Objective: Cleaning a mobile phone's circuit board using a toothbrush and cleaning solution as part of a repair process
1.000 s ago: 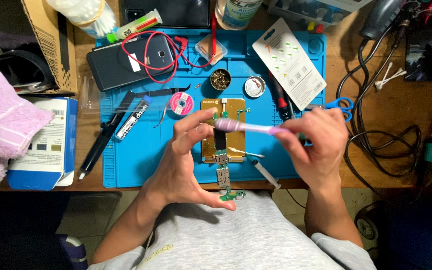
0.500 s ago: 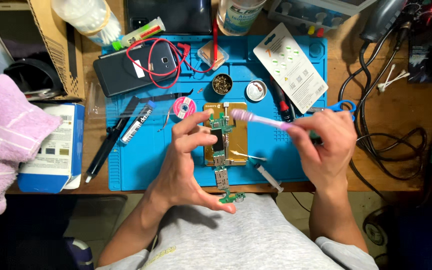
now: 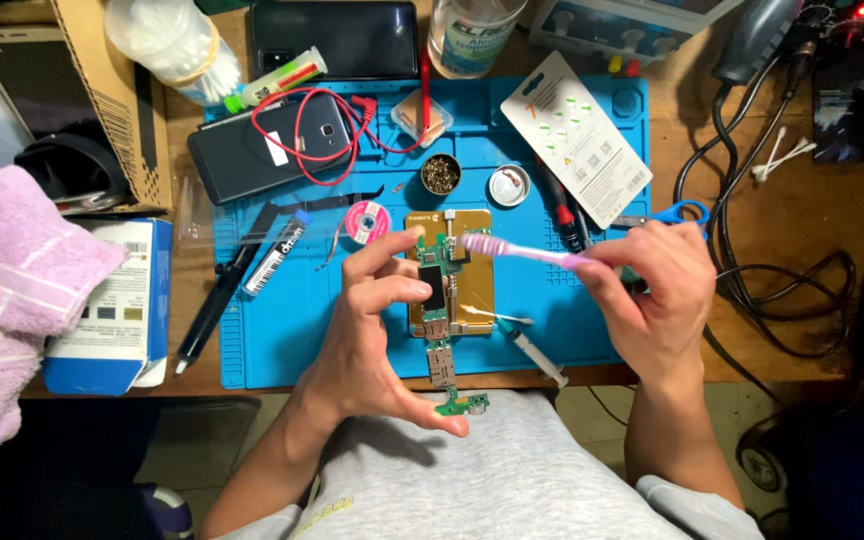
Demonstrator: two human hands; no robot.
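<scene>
Left hand (image 3: pixel 372 340) grips circuit board (image 3: pixel 439 330); right hand (image 3: pixel 652 290) holds toothbrush (image 3: pixel 517 250).

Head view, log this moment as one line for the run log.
left hand: holds green circuit board upright | right hand: holds pink toothbrush, bristles at board's top | below: blue mat

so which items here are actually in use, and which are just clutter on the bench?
In use:
left hand holding the long green circuit board
right hand holding the pink toothbrush, bristles at the board's top end

Lying about:
syringe
cotton swab
gold holder plate
black phone under red wire
blue-handled scissors
blue mat
</scene>
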